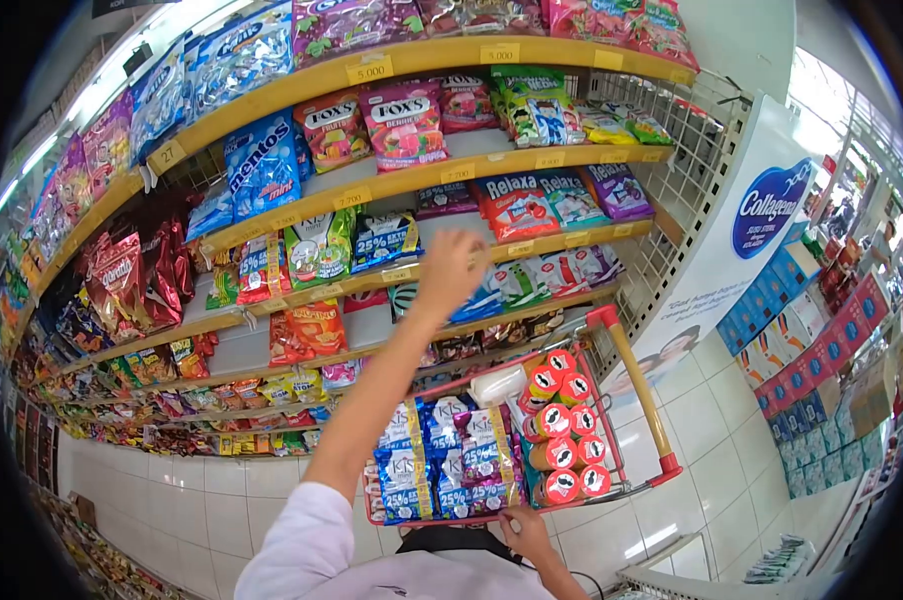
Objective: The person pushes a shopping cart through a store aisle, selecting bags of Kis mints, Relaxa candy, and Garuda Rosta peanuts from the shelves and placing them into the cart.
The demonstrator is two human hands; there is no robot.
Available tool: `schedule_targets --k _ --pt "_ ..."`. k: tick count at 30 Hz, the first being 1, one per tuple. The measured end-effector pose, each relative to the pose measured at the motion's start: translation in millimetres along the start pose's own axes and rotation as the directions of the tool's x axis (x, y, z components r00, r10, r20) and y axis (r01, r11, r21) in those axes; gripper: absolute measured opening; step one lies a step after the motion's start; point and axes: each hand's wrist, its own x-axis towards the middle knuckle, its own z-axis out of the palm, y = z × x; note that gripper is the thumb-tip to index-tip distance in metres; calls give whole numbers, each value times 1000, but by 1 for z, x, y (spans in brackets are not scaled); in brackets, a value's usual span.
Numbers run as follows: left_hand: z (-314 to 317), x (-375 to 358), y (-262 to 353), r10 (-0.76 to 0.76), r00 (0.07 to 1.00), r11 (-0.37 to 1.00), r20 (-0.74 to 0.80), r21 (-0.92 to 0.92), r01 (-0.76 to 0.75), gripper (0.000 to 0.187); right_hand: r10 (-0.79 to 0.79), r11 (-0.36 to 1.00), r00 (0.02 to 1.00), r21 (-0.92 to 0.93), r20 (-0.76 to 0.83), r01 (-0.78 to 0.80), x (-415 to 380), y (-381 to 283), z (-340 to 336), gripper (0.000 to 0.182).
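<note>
My left hand (pixel 455 268) reaches up to the candy shelf, in front of a gap beside the Relaxa bags (pixel 517 205). Its fingers are blurred, and I cannot make out anything in them. Behind it lies a dark purple candy bag (pixel 446 199) marked 25% extra; a blue Kis bag (pixel 386 240) stands to its left. Low in the view, my right hand (pixel 528 532) has its fingers closed on the near rim of the red shopping cart (pixel 454 521). Blue and purple Kis candy bags (pixel 442 455) fill the cart's left part, with several red-lidded canisters (pixel 562 452) to their right.
A white roll-shaped pack (pixel 499 385) lies at the cart's far side. Yellow-edged shelves (pixel 362 195) of candy bags curve along the left and front. The cart's yellow handle (pixel 640 390) is at right, near a Collagena panel (pixel 747 220). White floor tiles (pixel 712 440) extend right.
</note>
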Motion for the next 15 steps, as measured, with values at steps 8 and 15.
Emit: schedule_targets --k 8,15 --pt "55 72 -135 -399 801 832 445 544 112 31 121 992 985 56 -124 -114 -21 29 20 23" --pt "91 78 -159 -290 808 685 512 701 -198 36 195 978 963 107 -184 -177 -7 -3 10 13"
